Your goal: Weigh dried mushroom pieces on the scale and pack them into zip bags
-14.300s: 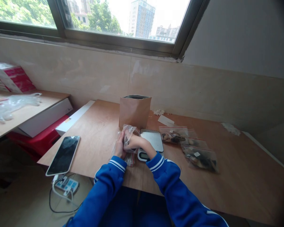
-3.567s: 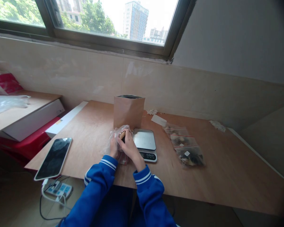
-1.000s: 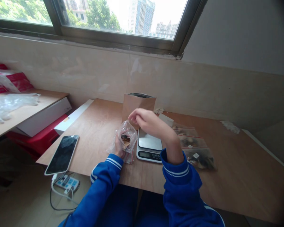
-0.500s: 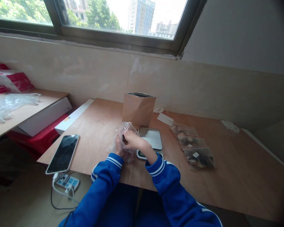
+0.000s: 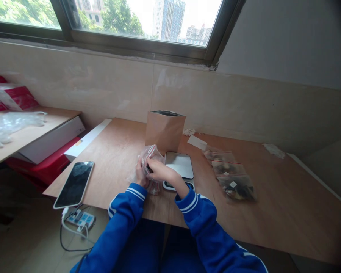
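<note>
A clear zip-lock bag [image 5: 151, 151] with red seal lines stands open between my hands at the middle of the table. My left hand [image 5: 141, 173] is closed round its left side. The fingers of my right hand [image 5: 158, 169] reach into the bag's mouth, over something dark inside; the fingertips are hidden, so what they hold cannot be made out. Below them, more red-lined plastic [image 5: 154, 187] lies on the table. Just right of the bag is a kitchen scale [image 5: 179, 163] with a bare metal plate. Behind it, an open brown paper pouch [image 5: 165, 131] stands upright.
Filled zip-lock bags [image 5: 236, 187] with small labels lie in an overlapping row to the right. A white card [image 5: 197, 142] lies near the wall. At the left, a tablet [image 5: 74, 184] overhangs the table edge above a power strip [image 5: 82, 219]. A wooden table [image 5: 284, 204] carries these.
The whole view has shifted slightly. My right hand stays in the mouth of the bag, and my left hand keeps its hold on the bag's side.
</note>
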Action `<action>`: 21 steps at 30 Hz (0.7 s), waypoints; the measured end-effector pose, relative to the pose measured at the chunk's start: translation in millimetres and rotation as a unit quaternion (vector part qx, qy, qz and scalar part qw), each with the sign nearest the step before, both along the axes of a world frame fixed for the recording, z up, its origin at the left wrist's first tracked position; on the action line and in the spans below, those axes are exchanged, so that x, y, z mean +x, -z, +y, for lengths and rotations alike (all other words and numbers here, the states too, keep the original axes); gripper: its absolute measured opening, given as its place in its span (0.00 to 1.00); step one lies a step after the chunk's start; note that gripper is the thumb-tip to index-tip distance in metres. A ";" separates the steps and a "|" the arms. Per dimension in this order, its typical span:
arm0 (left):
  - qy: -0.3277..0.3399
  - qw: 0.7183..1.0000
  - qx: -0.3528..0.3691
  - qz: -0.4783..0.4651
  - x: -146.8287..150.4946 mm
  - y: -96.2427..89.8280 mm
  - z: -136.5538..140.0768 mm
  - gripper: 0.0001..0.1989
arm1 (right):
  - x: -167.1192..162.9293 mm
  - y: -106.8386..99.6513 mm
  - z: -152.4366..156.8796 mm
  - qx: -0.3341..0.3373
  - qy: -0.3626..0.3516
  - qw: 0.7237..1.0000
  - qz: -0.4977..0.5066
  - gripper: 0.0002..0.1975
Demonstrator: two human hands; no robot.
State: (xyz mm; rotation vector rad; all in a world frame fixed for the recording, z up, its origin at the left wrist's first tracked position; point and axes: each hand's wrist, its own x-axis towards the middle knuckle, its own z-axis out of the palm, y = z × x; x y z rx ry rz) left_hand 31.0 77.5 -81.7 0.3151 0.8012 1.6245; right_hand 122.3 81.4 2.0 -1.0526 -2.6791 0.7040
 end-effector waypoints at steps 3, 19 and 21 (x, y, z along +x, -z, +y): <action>0.021 1.000 0.014 0.000 -1.2 2.4 0.5 0.28 | 1.1 2.1 1.9 -0.015 -0.002 1.000 0.004 0.12; 0.061 0.997 -0.052 0.021 -4.4 -2.6 1.4 0.28 | 41.1 -29.3 29.6 -0.108 0.078 0.921 0.367 0.14; 0.063 0.995 -0.061 0.043 -4.4 -5.5 -0.5 0.28 | 42.6 -50.2 50.6 -0.052 0.093 0.905 0.413 0.15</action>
